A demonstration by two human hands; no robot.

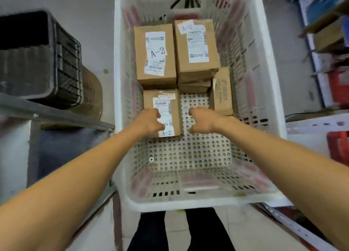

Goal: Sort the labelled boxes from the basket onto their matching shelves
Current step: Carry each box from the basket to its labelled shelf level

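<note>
Left fingers [160, 127] are curling onto the top of the near box [174, 118] at its left edge, thumb up by the barcode, grasping it. Left hand [149, 121] is covering part of the white label. Right fingers [192, 130] are curled with the thumb apart from them, holding nothing. Right hand [204, 120] is hovering over bare basket floor just beside the near box's right edge; contact not visible.

The near box is lying flat on the floor of the basket [188, 203], left of centre, with "A-2" showing on its near label end. Touching its far end, the far-left box [155, 54] is sitting with a big "A-2" label facing up. Just beside that, the far-right box [196, 45] is also showing "A-2" and is resting on top of another box [194, 87] whose near edge is sticking out below. A thin box [222, 92] is standing on edge against the basket's right wall, near the right hand; its label cannot be read.

The basket is white, perforated, and filling the centre of the view. A black crate [37, 62] is sitting to the left above a grey metal shelf [56, 116]. Blurred shelving [321, 43] with goods is running along the right. Dark trouser legs [151, 232] are showing below the basket's near rim.
</note>
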